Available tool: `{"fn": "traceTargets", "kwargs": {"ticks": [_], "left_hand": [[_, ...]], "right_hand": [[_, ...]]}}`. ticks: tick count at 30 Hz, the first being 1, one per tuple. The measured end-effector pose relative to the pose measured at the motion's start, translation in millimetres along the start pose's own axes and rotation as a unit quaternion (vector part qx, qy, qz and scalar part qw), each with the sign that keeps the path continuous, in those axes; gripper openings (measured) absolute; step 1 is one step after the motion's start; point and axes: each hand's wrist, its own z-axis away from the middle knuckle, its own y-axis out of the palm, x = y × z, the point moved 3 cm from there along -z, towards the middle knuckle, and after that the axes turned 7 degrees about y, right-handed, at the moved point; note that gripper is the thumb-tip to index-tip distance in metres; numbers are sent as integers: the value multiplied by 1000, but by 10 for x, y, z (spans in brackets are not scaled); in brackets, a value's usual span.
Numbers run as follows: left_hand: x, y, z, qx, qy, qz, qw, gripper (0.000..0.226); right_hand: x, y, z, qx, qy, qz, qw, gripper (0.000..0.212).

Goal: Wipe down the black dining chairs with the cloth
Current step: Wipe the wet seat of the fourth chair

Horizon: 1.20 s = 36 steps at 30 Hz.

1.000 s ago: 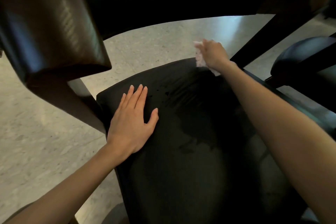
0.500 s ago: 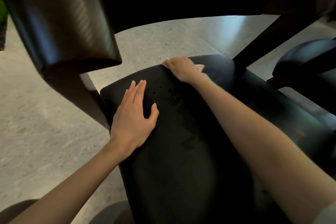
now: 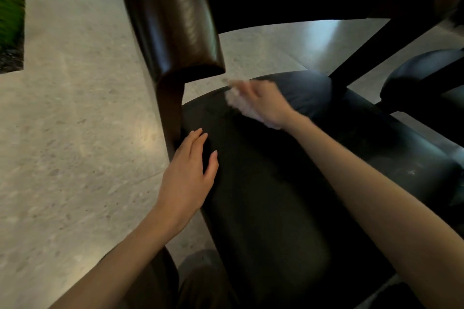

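Observed: the right hand (image 3: pixel 259 103) has travelled along the rear edge of the chair seat (image 3: pixel 263 208), from its far right rear corner a second ago, past the middle, to the left rear part now, just below the glossy dark backrest (image 3: pixel 175 20). The hand is smeared by motion. The pale cloth (image 3: pixel 232 99) shows at its fingertips and again beneath the heel of the palm, lying on the seat. Whether the fingers pinch the cloth or lie flat over it cannot be told. The left hand (image 3: pixel 187 175) has kept its station, flat with fingers straight and together and the thumb apart. It presses on the left edge of the seat, beside the upright that carries the backrest, and holds nothing. Assessment: one pass has covered the rear strip of the seat from right to left. The broad middle and front of the seat lie nearer than that strip and appear not yet reached in this sweep. The backrest, the frame and the second black chair (image 3: pixel 421 78), which stands to the right of the seat, also remain to be done, so the task appears to be at an early stage. A speckled pale floor (image 3: pixel 75 133) surrounds the seat, with green planting (image 3: pixel 10 25) far to its left. Markings: no brand, label or writing is legible on the chair, the cloth or anything else in view.
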Motion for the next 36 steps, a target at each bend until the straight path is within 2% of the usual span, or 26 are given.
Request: {"fn": "traceTargets", "kwargs": {"ticks": [2, 5, 10, 12, 16, 20, 24, 33, 36], "left_hand": [[30, -20, 39, -1, 6, -15, 1000, 52], [38, -66, 68, 8, 27, -54, 998, 54], [68, -105, -2, 41, 48, -87, 994, 56], [74, -94, -2, 43, 53, -95, 993, 57], [98, -56, 14, 25, 60, -107, 992, 52], [107, -36, 24, 12, 63, -100, 993, 51], [95, -54, 55, 14, 64, -93, 993, 54], [201, -164, 207, 30, 82, -40, 995, 50], [226, -176, 317, 25, 79, -32, 996, 48]], "right_hand": [[-152, -183, -109, -78, 60, 13, 995, 33], [-363, -225, -343, -60, 112, 166, 978, 44], [-596, -212, -662, -158, 190, 271, 930, 32], [-656, -148, -727, -111, 191, 324, 920, 32], [-672, -99, -817, 10, 212, 281, 936, 31], [-457, 37, -791, 40, 160, 242, 956, 27], [-63, 323, -592, 66, 91, 202, 973, 35], [480, 716, 256, 139, -55, 148, 978, 40], [590, 687, 561, 138, -54, 133, 980, 40]]}}
